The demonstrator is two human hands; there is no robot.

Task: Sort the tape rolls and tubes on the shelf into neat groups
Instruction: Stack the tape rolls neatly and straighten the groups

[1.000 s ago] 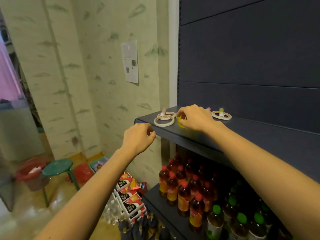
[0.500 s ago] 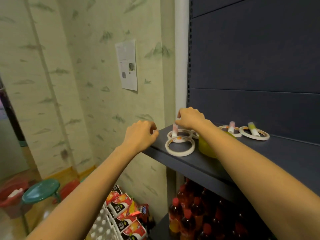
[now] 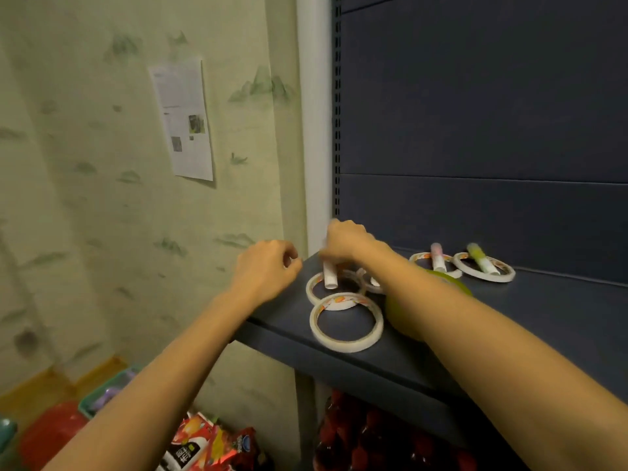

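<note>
My right hand (image 3: 346,243) grips the top of a white tube (image 3: 329,278), whose lower end hangs over a tape roll (image 3: 310,289) at the shelf's (image 3: 543,311) left end. Another roll (image 3: 346,346) lies just in front. My left hand (image 3: 266,271) sits curled at the shelf's corner, holding nothing I can see.

This looks like a small shop. The dark shelf (image 3: 530,321) hangs on a slotted upright (image 3: 336,113) with a panelled back, as store racking does. Under it stand what look like red bottles (image 3: 356,436), blurred, with bright printed cartons (image 3: 204,443) beside them. Tape rolls (image 3: 346,346) and tubes (image 3: 482,263) lie on the shelf like stock. A printed notice (image 3: 183,119) is stuck to the wallpapered wall (image 3: 102,205).
</note>
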